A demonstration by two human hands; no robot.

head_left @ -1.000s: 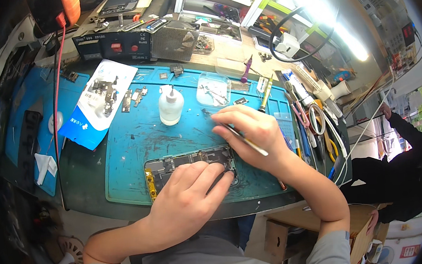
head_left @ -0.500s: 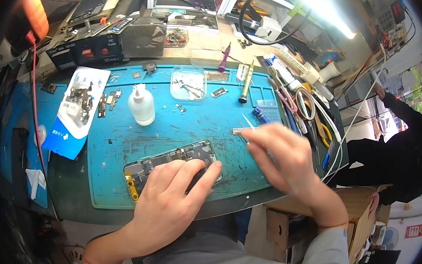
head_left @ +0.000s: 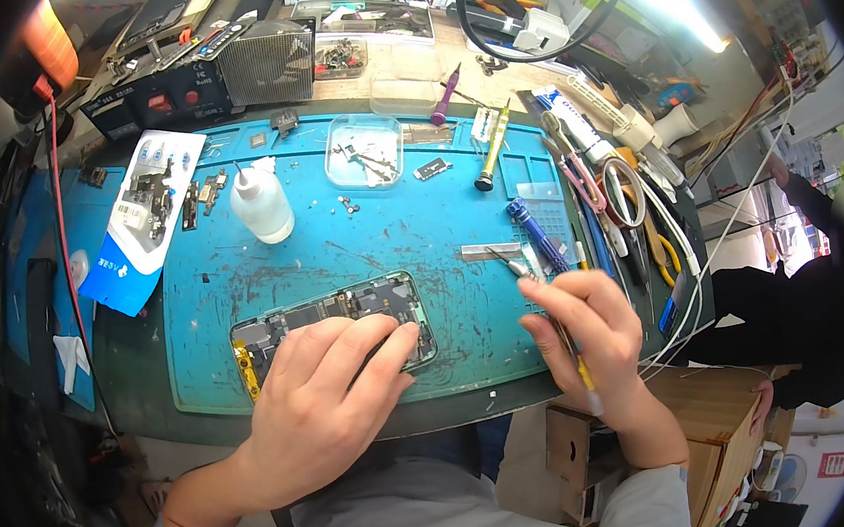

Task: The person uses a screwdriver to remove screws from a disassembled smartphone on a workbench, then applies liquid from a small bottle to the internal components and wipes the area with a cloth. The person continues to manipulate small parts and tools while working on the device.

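An opened smartphone (head_left: 277,328) lies on the blue work mat (head_left: 390,236), its dark inner parts and a yellow strip at the left end showing. My left hand (head_left: 328,397) is bent over its middle and right part, gripping it against the mat; the palm side is hidden. Right of the phone, above the mat's edge, my right hand (head_left: 594,334) pinches a slender pointed tool (head_left: 584,370) with a metal collar and a yellow band. Its tip points up and left, over a flat metal strip (head_left: 486,252). A blue screwdriver (head_left: 538,237) lies just beyond that hand.
A clear dropper bottle (head_left: 264,212) stands behind the phone. Farther back are a clear tray of small parts (head_left: 364,153), a yellow screwdriver (head_left: 496,152) and a purple screwdriver (head_left: 446,96). Pliers (head_left: 664,254) and cables crowd the right. A person in black (head_left: 798,316) is at far right.
My right hand has moved slightly right and down, and the tool in it now shows clearly. The view has shifted a little; my left hand stays on the phone.
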